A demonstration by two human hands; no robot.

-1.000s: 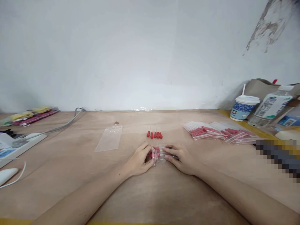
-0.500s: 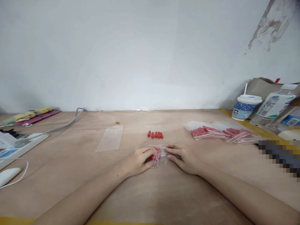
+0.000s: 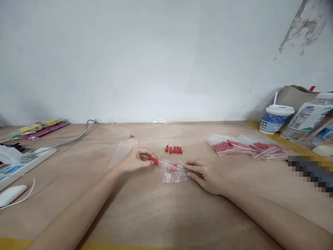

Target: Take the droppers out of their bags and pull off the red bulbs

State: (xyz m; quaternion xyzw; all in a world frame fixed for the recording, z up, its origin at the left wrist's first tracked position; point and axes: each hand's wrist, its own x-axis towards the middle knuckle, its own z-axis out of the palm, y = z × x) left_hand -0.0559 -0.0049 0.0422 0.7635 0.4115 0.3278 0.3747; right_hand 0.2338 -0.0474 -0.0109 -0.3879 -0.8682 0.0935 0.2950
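Observation:
My left hand (image 3: 136, 160) is closed on the red bulbs of a few glass droppers (image 3: 153, 161), whose thin tubes run rightward into the mouth of a transparent zip bag (image 3: 174, 177). Something red shows inside this bag too. My right hand (image 3: 204, 175) pinches the bag's right end against the table. Beyond the hands, several red-bulbed droppers (image 3: 174, 149) lie side by side, tubes pointing at the wall. A flat zip bag (image 3: 121, 152) is partly hidden behind my left hand.
Filled bags of red droppers (image 3: 231, 146) are heaped at the right. Behind them stand a lidded cup (image 3: 275, 119) and a plastic bottle (image 3: 307, 119). At the left are a power strip (image 3: 28, 163), a grey cable (image 3: 75, 140) and a white mouse (image 3: 12, 195).
My left hand has moved left and slightly away from me, drawing the droppers' red bulbs out past the bag's mouth. My right hand stays on the bag's right end.

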